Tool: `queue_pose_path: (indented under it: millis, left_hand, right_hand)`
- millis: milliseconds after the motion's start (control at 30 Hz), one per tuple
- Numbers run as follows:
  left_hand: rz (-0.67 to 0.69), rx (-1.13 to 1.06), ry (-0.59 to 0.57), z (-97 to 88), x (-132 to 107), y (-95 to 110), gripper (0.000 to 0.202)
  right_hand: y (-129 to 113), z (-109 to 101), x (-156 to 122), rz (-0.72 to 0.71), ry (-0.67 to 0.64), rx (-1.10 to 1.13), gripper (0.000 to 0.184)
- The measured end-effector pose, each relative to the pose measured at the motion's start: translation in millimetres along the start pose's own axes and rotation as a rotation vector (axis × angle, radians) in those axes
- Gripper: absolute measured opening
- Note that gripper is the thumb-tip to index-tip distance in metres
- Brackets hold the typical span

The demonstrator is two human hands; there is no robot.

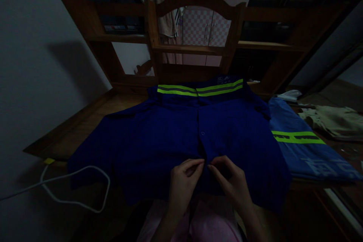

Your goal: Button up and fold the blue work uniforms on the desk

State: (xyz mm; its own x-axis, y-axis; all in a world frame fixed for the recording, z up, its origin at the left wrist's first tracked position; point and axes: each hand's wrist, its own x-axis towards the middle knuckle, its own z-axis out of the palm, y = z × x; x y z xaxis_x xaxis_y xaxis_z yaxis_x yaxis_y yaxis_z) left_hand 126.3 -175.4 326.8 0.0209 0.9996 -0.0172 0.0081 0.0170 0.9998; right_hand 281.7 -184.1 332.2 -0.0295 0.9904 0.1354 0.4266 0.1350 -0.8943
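A dark blue work shirt [164, 128] with yellow-green reflective stripes lies spread over the wooden desk, its striped part at the far side. Down its middle runs the button placket, where a round snap button [202, 133] shows. My left hand [184, 179] pinches the placket edge near the shirt's front, thumb and forefinger together. Just to its right, my right hand [231, 176] pinches the other side of the same opening. The fingertips of both hands are close together, and whatever fastener may lie between them is hidden.
A folded blue garment [300, 151] with a reflective band lies at the right, beside pale cloth [334, 121]. A wooden shelf frame [195, 49] rises behind the desk [113, 104]. A white cable [76, 174] loops at the left front.
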Motion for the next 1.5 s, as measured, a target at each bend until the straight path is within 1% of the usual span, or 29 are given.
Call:
queue_pose_path:
  millis: [167,300,400,500,700,967,1100,1233,1333,1400,1500]
  left_hand:
    - [-0.091,0.002,0.021,2.3,-5,3,0.023]
    - [-0.086,0.012,0.048,6.2,-5,3,0.021]
    - [-0.081,-0.004,0.033,6.8,-5,2,0.019]
    - [-0.1,-0.035,0.019,4.6,-4,2,0.017]
    - [-0.136,-0.101,0.019,0.8,-3,1,0.015]
    - [-0.177,-0.161,-0.026,2.6,-5,0,0.023]
    - [-0.134,-0.121,-0.013,4.6,-7,-1,0.031]
    - [-0.034,0.018,0.027,8.2,-10,-3,0.036]
    - [0.016,0.132,0.049,10.1,-11,-5,0.033]
    - [0.03,0.171,0.047,10.9,-12,-7,0.029]
    - [0.031,0.201,0.054,12.4,-12,-10,0.023]
  right_hand:
    - [1,2,-2,-0.039,-0.004,-0.07,0.011]
    - [1,3,-2,-0.106,0.003,-0.122,0.01]
    - [0,3,-3,-0.145,0.01,-0.147,0.009]
    - [-2,4,-5,-0.154,0.019,-0.16,0.007]
    - [-4,8,-9,-0.074,0.054,-0.125,0.009]
    - [-5,5,-7,0.067,0.023,-0.005,0.017]
    - [-7,8,-6,0.109,0.02,-0.007,0.021]
    - [-10,7,-5,0.12,-0.023,-0.021,0.024]
    - [-12,5,-5,0.102,-0.081,-0.031,0.025]
    - [-14,4,-6,0.086,-0.099,-0.043,0.026]
    - [-16,7,-6,0.06,-0.083,-0.071,0.027]
